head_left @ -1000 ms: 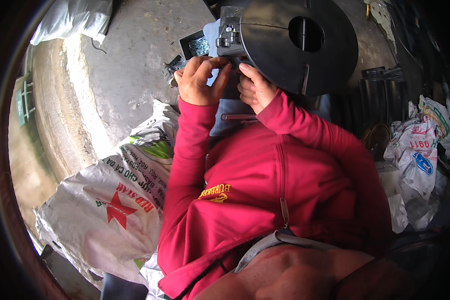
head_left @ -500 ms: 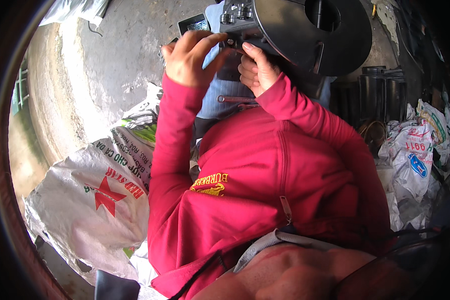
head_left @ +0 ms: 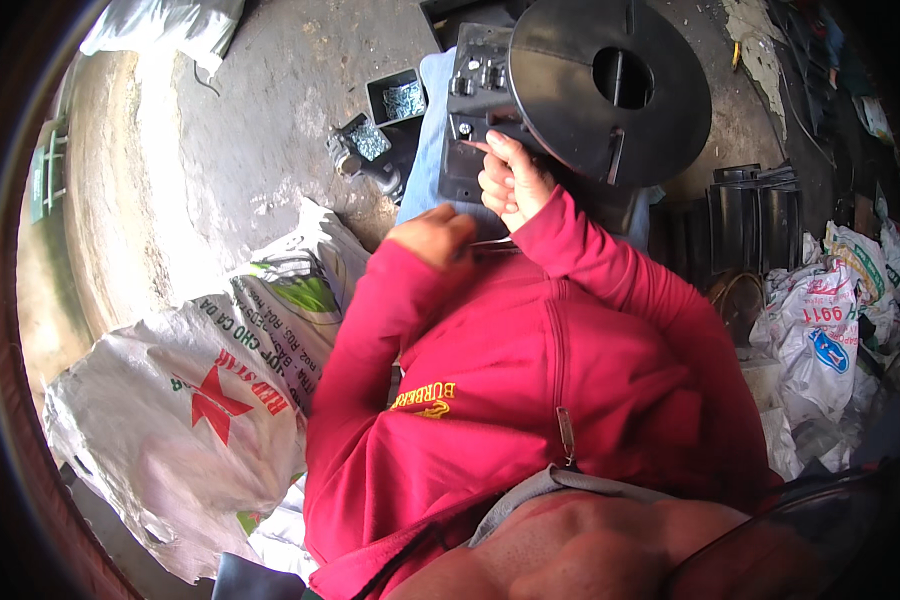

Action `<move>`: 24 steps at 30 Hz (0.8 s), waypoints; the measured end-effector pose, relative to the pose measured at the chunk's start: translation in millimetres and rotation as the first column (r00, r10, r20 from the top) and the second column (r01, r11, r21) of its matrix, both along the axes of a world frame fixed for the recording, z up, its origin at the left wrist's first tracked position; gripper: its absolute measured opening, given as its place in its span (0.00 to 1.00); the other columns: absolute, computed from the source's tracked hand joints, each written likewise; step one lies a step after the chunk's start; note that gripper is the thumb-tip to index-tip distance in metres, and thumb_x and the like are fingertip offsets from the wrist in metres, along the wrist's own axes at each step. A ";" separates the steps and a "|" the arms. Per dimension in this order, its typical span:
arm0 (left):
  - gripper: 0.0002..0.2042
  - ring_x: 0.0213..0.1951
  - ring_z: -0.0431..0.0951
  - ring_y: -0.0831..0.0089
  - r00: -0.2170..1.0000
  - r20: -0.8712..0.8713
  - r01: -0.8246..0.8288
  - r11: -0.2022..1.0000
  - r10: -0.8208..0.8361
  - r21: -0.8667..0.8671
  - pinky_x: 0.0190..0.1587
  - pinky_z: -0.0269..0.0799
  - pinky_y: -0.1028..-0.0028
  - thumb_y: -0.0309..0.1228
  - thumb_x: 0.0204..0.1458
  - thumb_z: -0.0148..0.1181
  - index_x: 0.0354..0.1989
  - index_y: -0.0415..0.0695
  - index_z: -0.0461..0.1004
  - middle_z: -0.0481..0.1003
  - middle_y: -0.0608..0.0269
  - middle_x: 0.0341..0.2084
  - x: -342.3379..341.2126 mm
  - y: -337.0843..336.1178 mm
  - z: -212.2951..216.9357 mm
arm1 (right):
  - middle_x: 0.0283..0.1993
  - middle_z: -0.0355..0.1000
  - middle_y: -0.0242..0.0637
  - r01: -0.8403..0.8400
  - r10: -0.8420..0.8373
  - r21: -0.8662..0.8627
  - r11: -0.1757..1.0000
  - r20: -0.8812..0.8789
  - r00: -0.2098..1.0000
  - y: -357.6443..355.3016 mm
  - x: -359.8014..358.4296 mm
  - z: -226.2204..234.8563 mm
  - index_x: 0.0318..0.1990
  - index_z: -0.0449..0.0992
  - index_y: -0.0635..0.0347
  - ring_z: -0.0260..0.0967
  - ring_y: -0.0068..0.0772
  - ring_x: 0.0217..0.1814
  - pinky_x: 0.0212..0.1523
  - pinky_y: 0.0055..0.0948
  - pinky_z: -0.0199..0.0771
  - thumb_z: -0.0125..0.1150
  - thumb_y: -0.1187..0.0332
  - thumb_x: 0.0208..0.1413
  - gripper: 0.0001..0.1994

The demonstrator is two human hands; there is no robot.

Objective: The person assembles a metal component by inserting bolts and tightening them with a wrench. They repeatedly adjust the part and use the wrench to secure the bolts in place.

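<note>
"Toward six o'clock from the middle of our view, what is biggest?"

"Our red jacket [head_left: 490, 330], with both sleeves bent up toward twelve. Next comes a white sack [head_left: 160, 440] with a red star on it, slumped at eight o'clock."

"And at one o'clock?"

"That's where our work sits: a black disc [head_left: 560, 110] with a round hole. On its nine o'clock side we see a black plate [head_left: 462, 165], partly beneath it, and some blue cloth [head_left: 425, 180] showing alongside."

"What do we have over at three?"

"Crumpled white bags [head_left: 820, 330], and a little above them, between two and three, upright black parts [head_left: 755, 220] standing close together."

"How are our hands?"

"Our right hand [head_left: 513, 180], at one o'clock, has its fingers curled in and its thumb stretched over the plate, close by the disc's rim. We can't tell whether anything is pinched in it. Our left hand [head_left: 435, 238], at twelve, is bunched and blurred near the jacket front, below the plate; we can't tell what it grips, if anything."

"Smaller things?"

"Between eleven and twelve, two dark boxes [head_left: 377, 98] of shiny bits [head_left: 403, 100]. Beside our left hand, a sliver of wrench [head_left: 492, 242]. Smallest, a bolt [head_left: 465, 128] on the plate."
</note>
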State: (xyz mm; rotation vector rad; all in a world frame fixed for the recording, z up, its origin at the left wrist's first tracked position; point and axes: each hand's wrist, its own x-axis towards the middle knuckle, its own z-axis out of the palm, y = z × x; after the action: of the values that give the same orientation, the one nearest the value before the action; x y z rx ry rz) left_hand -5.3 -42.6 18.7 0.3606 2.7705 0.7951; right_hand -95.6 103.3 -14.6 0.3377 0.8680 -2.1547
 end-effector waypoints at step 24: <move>0.07 0.15 0.75 0.73 0.729 0.685 -0.680 0.104 -0.020 0.726 0.13 0.66 0.80 0.31 0.59 0.51 0.37 0.40 0.68 0.76 0.54 0.23 -30.7 14.9 1.3 | 0.18 0.61 0.22 -0.072 0.064 0.175 0.982 0.049 0.997 6.6 5.7 -5.9 0.27 0.70 0.51 0.54 0.16 0.12 0.10 0.17 0.51 0.55 0.49 0.55 0.17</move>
State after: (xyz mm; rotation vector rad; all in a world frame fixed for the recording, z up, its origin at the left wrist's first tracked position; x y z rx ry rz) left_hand -36.0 -27.7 20.0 -0.4023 1.3337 2.3480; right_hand -89.9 110.0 -20.5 0.4356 1.0342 -2.0050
